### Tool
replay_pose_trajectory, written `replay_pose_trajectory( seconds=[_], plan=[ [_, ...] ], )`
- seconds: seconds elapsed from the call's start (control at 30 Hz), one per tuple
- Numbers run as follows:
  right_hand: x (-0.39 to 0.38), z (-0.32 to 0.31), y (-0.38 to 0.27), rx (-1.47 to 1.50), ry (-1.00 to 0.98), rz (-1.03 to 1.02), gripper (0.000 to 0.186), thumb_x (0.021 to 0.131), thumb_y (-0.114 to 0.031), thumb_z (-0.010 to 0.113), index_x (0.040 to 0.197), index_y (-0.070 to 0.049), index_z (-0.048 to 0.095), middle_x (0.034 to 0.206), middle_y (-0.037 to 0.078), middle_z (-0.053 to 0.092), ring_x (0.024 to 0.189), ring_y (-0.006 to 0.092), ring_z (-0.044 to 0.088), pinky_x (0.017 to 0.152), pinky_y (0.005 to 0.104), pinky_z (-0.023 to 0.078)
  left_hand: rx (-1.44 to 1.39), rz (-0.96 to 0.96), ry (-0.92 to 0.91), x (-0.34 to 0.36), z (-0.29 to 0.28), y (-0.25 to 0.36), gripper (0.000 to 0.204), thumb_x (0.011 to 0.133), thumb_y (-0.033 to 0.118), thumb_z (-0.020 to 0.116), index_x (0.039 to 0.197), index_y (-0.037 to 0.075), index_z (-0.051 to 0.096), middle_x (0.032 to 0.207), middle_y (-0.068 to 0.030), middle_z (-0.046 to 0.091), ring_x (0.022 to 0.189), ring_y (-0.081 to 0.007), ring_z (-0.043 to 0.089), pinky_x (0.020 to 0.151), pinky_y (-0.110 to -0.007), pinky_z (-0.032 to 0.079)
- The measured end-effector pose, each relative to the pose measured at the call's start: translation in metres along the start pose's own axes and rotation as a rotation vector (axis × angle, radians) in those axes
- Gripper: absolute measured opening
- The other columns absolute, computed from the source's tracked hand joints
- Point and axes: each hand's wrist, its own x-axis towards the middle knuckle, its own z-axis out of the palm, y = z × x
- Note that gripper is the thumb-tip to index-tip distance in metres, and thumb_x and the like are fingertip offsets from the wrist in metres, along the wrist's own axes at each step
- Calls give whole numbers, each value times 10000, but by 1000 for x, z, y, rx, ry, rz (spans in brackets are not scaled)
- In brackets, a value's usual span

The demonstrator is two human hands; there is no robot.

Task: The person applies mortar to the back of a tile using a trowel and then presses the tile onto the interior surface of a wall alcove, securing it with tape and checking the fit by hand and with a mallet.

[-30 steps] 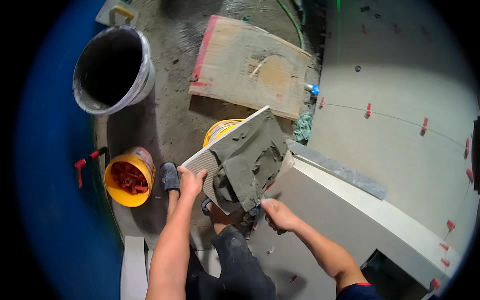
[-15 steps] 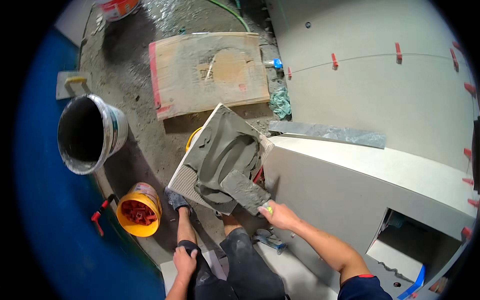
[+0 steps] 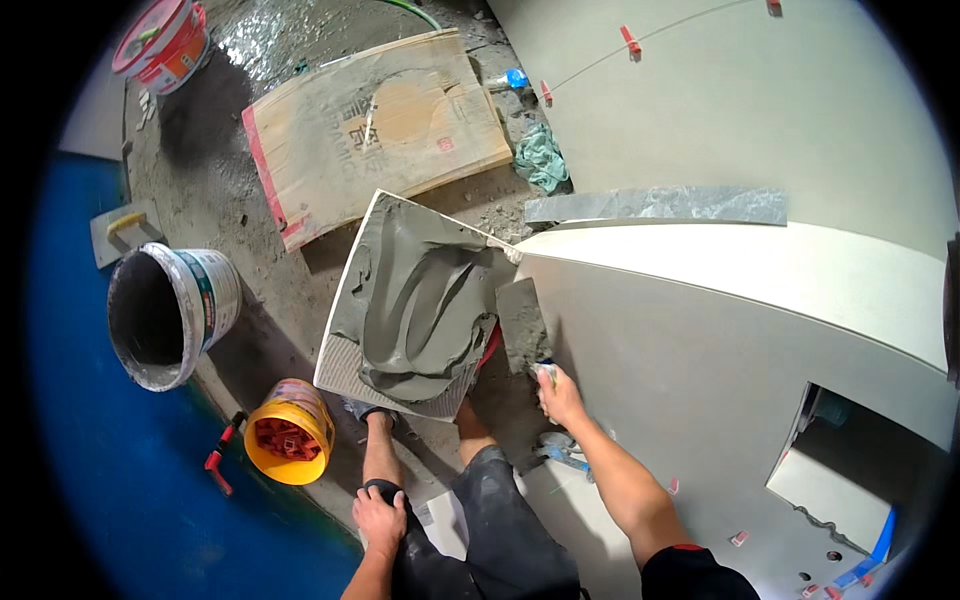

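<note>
My right hand (image 3: pixel 562 396) is closed round the handle of a trowel. The flat trowel blade (image 3: pixel 522 325), smeared with grey, is at the right edge of a tile (image 3: pixel 342 366). This tile has a ribbed pale back, mostly covered by wet grey mortar (image 3: pixel 415 300) with curved ridges and grooves. It is above my feet; what supports it is mostly hidden, though a bit of red shows under its right edge. My left hand (image 3: pixel 380 516) lies on my left knee with its fingers over the dark shorts, holding nothing.
Left stand a large mortar-stained bucket (image 3: pixel 215 295) and a yellow bucket (image 3: pixel 318 462) of red clips. Beyond the tile lies a dusty cardboard-like panel (image 3: pixel 330 140). A large light panel (image 3: pixel 680 340) closes off the right, with a grey strip (image 3: pixel 660 205) on its ledge. A float (image 3: pixel 125 230) lies far left.
The trowel has left the mortar's lower right and moved to beside the tile's right edge. The mortar shows fresh curved ridges. My left hand stays on the knee; the view has shifted.
</note>
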Motion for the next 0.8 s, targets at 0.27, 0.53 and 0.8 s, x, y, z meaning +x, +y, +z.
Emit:
replay_pose_trajectory(
  seconds=[0.27, 0.53, 0.8],
  plan=[
    [-82, 70, -38, 51, 58, -208, 442, 916, -443, 591, 1061, -33, 509, 822, 247, 662, 792, 487, 622, 654, 549, 478, 152, 18, -24, 3, 5, 7, 559, 806, 454, 673, 1085, -24, 596, 1092, -193, 554, 1045, -369, 540, 949, -451, 414],
    [-28, 76, -39, -25, 314, -47, 434, 930, -482, 560, 1017, -60, 513, 780, 281, 646, 777, 510, 614, 638, 585, 471, 191, 26, -26, 9, 1, 8, 574, 808, 483, 667, 1084, -16, 594, 1084, -186, 565, 1046, -359, 554, 941, -454, 424],
    [-20, -6, -82, 97, 166, -123, 452, 966, -466, 512, 1029, -19, 509, 847, 298, 650, 843, 513, 605, 689, 575, 464, 158, 2, -36, 10, 0, 11, 577, 812, 474, 663, 1107, -16, 590, 1095, -182, 564, 1057, -364, 550, 945, -458, 423]
  ],
)
